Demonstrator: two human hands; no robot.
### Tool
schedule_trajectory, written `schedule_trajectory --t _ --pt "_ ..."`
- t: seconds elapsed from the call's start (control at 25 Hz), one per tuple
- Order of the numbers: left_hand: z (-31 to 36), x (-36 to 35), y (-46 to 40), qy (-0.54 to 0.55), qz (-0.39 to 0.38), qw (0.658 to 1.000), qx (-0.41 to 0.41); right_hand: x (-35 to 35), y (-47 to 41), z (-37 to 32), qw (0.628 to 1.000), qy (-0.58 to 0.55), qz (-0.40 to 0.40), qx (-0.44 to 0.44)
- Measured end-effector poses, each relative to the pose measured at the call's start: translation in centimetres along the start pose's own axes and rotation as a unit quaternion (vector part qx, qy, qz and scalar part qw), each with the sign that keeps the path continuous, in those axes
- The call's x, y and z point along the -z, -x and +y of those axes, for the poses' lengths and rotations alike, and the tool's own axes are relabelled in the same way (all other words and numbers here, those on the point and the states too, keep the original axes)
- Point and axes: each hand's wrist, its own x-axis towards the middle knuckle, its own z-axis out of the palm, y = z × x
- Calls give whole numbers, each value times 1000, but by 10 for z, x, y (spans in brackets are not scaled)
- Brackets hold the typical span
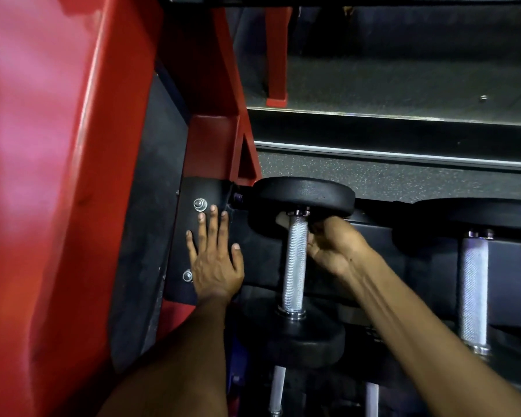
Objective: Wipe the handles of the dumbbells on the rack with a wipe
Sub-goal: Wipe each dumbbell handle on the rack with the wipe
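**At the first handle, top end, with more dumbbells waiting**

Along the left of the frame runs the red upright of the rack, blurred and very close. Just right of it, in the lower middle left, the left hand lies flat with fingers spread and straight on a black plate bolted to the frame, holding nothing; two bolts show beside its fingertips. It looks like a brace for the body, not a working hand.

In the centre stands the nearest dumbbell, its knurled silver handle running up and down the frame between two black heads. The right hand is curled round the top of that handle, just under the upper head. A pale scrap peeks out on the handle's left side, most likely the wipe wrapped behind the bar, though most of it is hidden.

My reading is that the job is early: this handle is being worked at its upper end, and the stretch below the hand looks not yet covered. To the right, a second dumbbell sits untouched, and two thin pale bars show on a lower tier at the bottom edge.

The upper head overhangs the grip closely, so the knuckles have little room there. At upper right lie the speckled floor and metal rails.
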Motion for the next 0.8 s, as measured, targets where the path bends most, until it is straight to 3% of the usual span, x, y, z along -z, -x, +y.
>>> schedule_trajectory --t 0.12,0.16,0.24,0.32,0.44,0.6,0.72,0.8 --pt "1 0 0 -2 3 1000 -1 -2 22 6 994 -8 56 93" --pt "1 0 -1 -1 2 1000 1 -3 21 5 995 -2 39 88" --pt "0 0 0 1 1 1000 0 -4 15 0 1000 13 -23 -10" --pt "0 0 1 -1 1 1000 -1 -6 14 3 999 17 -23 -32" --pt "1 0 -1 -7 0 1000 -1 -10 18 18 991 24 85 105" --pt "0 -1 1 -9 3 1000 -5 -11 19 9 995 45 59 67" --pt "0 0 0 -11 -1 1000 -8 -4 21 4 975 112 125 147" --pt "0 1 0 -14 -3 1000 -8 -7 21 7 976 105 87 167"
